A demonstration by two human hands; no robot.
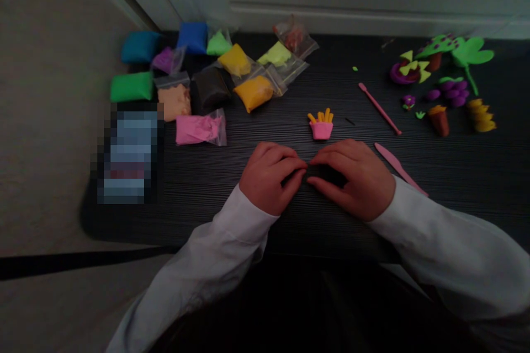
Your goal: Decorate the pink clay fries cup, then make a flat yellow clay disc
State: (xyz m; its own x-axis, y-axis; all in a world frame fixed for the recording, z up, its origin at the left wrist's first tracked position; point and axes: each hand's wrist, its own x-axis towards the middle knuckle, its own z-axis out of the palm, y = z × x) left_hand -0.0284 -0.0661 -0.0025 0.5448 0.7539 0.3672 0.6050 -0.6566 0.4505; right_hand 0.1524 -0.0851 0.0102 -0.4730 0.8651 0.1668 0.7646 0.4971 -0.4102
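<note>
My left hand (pixel 273 177) is over the black tabletop, thumb and index fingertip pressed together in a pinch. Whatever may be in that pinch is too small and dark to make out. Facing it, my right hand (pixel 356 177) has its thumb and index finger apart, with a gap between them and no object visible there. The fingertips of both hands nearly meet. Just beyond them stands a small clay carton of fries (pixel 321 126), pink with yellow-orange sticks. A thin dark sliver (pixel 350 121) lies to its right.
Bagged clay in several colours, including a pink pack (pixel 199 129), fills the back left. A phone (pixel 130 157) with a blurred screen lies at left. On the right are a pink stick tool (pixel 380 108), a pink plastic knife (pixel 399 168) and several clay models, including purple grapes (pixel 455 91).
</note>
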